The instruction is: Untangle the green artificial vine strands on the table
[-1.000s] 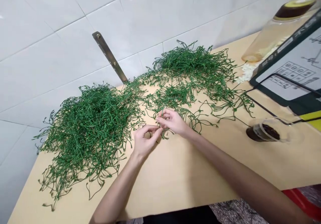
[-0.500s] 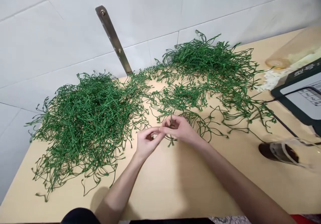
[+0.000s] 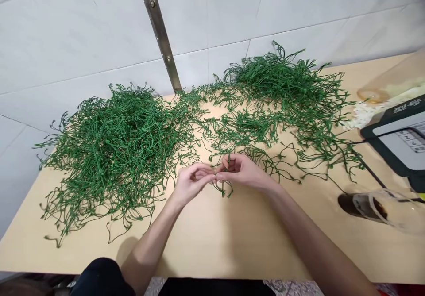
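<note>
My left hand [image 3: 191,182] and my right hand [image 3: 241,170] meet over the middle of the wooden table [image 3: 232,238], fingertips touching. Both pinch a thin green plastic sprig [image 3: 226,189] whose ends hang below the fingers and stick up through my right hand. A big heap of the same green sprigs [image 3: 113,145] lies to the left. A looser, spread-out pile of sprigs [image 3: 282,97] lies behind and to the right of my hands.
A metal bracket [image 3: 162,39] leans on the white tiled wall. At the right stand a clear cup with dark contents [image 3: 375,204], a dark box with a printed panel [image 3: 398,139], a clear bottle lying down [image 3: 388,81] and white scraps [image 3: 361,112].
The camera view has tilted and shifted, bringing the table's near edge into sight. My hands stay together on the sprig, the fingertips drawn a little closer.
</note>
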Demonstrator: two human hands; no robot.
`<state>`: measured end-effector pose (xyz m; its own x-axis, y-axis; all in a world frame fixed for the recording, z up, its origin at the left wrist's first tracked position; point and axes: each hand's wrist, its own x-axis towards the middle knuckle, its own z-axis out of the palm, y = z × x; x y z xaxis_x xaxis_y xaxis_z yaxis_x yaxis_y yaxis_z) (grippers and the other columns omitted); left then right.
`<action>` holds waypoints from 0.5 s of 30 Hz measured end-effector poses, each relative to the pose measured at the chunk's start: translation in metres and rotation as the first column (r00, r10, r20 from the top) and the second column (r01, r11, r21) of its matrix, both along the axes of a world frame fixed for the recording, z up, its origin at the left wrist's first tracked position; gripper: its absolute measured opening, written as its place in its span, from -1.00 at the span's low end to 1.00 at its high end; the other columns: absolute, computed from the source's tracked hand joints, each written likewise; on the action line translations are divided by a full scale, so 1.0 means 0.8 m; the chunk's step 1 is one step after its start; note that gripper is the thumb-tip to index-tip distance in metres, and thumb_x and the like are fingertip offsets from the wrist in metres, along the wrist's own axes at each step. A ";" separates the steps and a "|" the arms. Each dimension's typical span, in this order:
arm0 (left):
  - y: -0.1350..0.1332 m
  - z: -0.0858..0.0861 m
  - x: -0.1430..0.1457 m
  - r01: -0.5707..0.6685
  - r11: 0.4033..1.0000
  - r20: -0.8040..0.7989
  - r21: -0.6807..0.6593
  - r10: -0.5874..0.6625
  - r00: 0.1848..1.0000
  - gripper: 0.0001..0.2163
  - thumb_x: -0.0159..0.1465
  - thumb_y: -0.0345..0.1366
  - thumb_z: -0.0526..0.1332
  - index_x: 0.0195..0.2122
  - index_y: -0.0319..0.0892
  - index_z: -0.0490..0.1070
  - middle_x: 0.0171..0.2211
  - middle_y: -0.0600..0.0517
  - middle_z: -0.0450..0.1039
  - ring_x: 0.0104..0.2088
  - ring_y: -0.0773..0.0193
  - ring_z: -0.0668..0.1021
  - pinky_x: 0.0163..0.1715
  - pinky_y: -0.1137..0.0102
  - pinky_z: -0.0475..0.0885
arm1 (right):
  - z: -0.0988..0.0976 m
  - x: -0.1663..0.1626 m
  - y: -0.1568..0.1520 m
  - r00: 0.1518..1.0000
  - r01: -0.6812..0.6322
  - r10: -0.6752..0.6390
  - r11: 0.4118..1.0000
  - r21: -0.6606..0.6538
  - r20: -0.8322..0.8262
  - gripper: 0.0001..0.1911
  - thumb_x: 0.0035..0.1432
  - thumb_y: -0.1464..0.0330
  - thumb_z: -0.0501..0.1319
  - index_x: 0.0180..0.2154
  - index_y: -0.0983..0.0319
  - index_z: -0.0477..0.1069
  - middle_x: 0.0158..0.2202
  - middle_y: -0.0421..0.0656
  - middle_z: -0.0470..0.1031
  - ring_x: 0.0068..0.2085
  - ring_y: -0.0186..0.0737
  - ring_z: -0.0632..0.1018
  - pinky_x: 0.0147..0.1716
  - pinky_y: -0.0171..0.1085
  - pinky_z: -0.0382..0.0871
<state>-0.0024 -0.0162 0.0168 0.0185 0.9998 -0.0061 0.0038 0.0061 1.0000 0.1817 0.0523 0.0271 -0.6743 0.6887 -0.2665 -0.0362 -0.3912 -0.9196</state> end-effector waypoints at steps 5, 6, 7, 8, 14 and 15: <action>0.000 -0.004 0.002 -0.007 1.000 0.052 -0.026 0.008 0.999 -0.78 0.15 -0.17 0.40 -0.36 -0.20 0.47 -0.51 0.03 0.57 -0.50 0.28 0.63 -0.47 0.43 0.56 | 0.003 -0.006 -0.005 0.999 0.051 -0.051 0.998 0.029 -0.012 -0.52 -0.16 0.33 0.49 -0.48 0.18 0.14 -0.42 -0.21 0.59 -0.40 -0.25 0.63 -0.30 -0.24 0.49; 0.000 -0.005 0.003 -0.007 0.999 0.076 -0.042 0.010 0.997 -0.77 0.13 -0.17 0.41 -0.36 -0.20 0.47 -0.51 0.03 0.56 -0.51 0.29 0.62 -0.46 0.43 0.56 | 0.003 -0.007 -0.006 0.998 0.067 -0.067 0.997 0.036 -0.010 -0.52 -0.16 0.35 0.48 -0.48 0.17 0.13 -0.43 -0.23 0.57 -0.42 -0.28 0.61 -0.33 -0.26 0.48; 0.001 -0.006 0.004 -0.002 0.998 0.101 -0.063 0.009 0.995 -0.76 0.10 -0.18 0.43 -0.36 -0.20 0.47 -0.51 0.04 0.56 -0.52 0.30 0.62 -0.45 0.42 0.56 | 0.003 -0.009 -0.007 0.997 0.082 -0.081 0.996 0.046 -0.008 -0.53 -0.15 0.37 0.46 -0.48 0.17 0.12 -0.44 -0.25 0.55 -0.44 -0.31 0.59 -0.36 -0.28 0.46; 0.001 -0.006 0.004 0.003 0.996 0.121 -0.087 0.007 0.993 -0.75 0.07 -0.19 0.46 -0.36 -0.21 0.47 -0.51 0.04 0.55 -0.52 0.31 0.61 -0.45 0.44 0.56 | 0.003 -0.010 -0.007 0.996 0.093 -0.093 0.994 0.061 -0.004 -0.55 -0.14 0.38 0.44 -0.49 0.17 0.11 -0.46 -0.27 0.53 -0.46 -0.34 0.56 -0.39 -0.30 0.44; 0.003 -0.006 0.004 -0.056 0.991 0.105 -0.122 0.069 0.992 -0.71 -0.05 -0.32 0.52 -0.36 -0.26 0.49 -0.43 0.05 0.53 -0.49 0.47 0.52 -0.44 0.58 0.45 | -0.002 -0.016 -0.008 0.985 0.162 -0.169 0.972 0.168 0.030 -0.62 -0.13 0.44 0.35 -0.49 0.16 0.10 -0.49 -0.30 0.46 -0.45 -0.38 0.45 -0.42 -0.33 0.35; 0.003 -0.006 0.004 -0.062 0.991 0.099 -0.121 0.074 0.992 -0.72 -0.03 -0.32 0.50 -0.35 -0.27 0.48 -0.43 0.04 0.52 -0.47 0.48 0.52 -0.43 0.59 0.45 | -0.003 -0.018 -0.008 0.985 0.162 -0.170 0.972 0.170 0.028 -0.63 -0.13 0.45 0.35 -0.48 0.16 0.10 -0.49 -0.31 0.45 -0.45 -0.38 0.44 -0.41 -0.33 0.35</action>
